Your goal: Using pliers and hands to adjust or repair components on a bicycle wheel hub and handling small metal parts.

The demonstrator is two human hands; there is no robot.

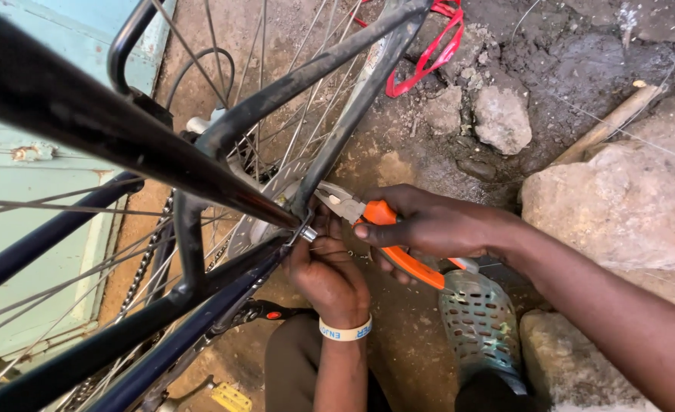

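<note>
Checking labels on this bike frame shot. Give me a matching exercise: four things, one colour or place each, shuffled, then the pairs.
Things:
1. pliers
2. wristband
3. strap
4. large rock

Descriptions:
A. red, top of view behind the wheel
B. orange handles, gripped by the right hand
C. pale, on the ground at right
D. white, on the left hand side

Pairs: 1-B, 2-D, 3-A, 4-C
</note>
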